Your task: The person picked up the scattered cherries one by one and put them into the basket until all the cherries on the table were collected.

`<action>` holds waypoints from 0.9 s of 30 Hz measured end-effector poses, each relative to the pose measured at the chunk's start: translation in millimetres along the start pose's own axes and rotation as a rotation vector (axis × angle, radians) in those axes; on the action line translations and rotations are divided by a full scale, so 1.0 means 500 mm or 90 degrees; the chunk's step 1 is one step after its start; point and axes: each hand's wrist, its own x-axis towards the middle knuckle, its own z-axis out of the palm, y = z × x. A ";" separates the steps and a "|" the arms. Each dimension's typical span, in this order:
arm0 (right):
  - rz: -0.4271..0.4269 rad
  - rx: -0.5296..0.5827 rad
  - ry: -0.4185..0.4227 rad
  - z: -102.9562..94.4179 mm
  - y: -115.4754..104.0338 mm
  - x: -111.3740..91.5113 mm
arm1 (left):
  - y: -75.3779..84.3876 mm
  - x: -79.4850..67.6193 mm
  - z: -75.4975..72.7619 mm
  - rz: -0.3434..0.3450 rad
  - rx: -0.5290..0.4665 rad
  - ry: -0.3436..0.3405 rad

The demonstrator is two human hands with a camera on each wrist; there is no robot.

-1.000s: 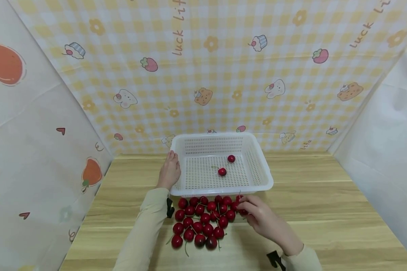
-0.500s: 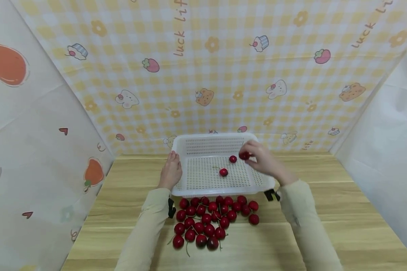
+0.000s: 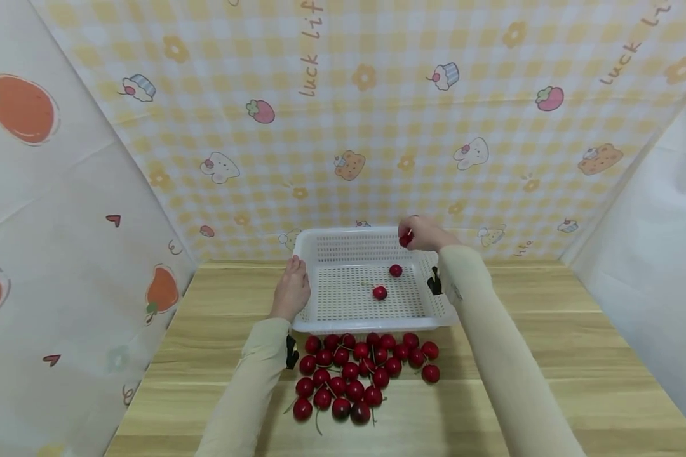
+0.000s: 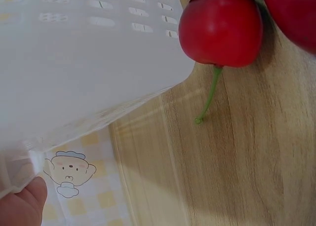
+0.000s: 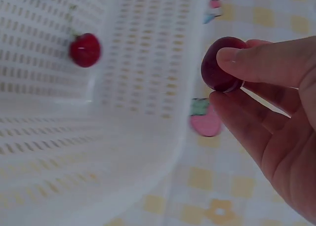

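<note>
A white plastic basket (image 3: pixel 354 325) with slotted walls stands on the table. My left hand (image 3: pixel 291 293) holds its left rim; in the left wrist view a fingertip (image 4: pixel 34 191) shows against the rim's edge. Above the basket's back right corner, my right hand (image 3: pixel 425 233) pinches a dark red cherry (image 5: pixel 222 63) between thumb and fingers. Two cherries lie apart on the basket floor, one cherry (image 3: pixel 396 271) farther back and one stemmed cherry (image 3: pixel 380 292) nearer. In front of the basket lie several loose cherries (image 3: pixel 355 390), some with green stems.
The wood-grain table (image 3: pixel 549 355) extends to both sides of the basket. Close behind the basket rises a yellow checked cloth (image 3: pixel 377 133). White printed sheets stand at the left (image 3: pixel 80 209) and right (image 3: pixel 657 222).
My right hand has picked a cherry from the group's right end and carried it up and back over the basket's back right corner. The left hand stays on the rim.
</note>
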 end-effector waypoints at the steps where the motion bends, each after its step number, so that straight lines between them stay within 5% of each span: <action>1: 0.016 0.002 -0.012 0.008 0.006 0.006 | 0.000 0.000 0.000 -0.001 0.000 0.000; 16: 0.190 0.048 -0.122 0.110 0.067 0.024 | 0.000 -0.002 0.000 0.025 0.020 0.023; 27: 0.215 0.051 -0.120 0.125 0.065 0.021 | -0.006 0.002 0.004 0.030 0.028 0.031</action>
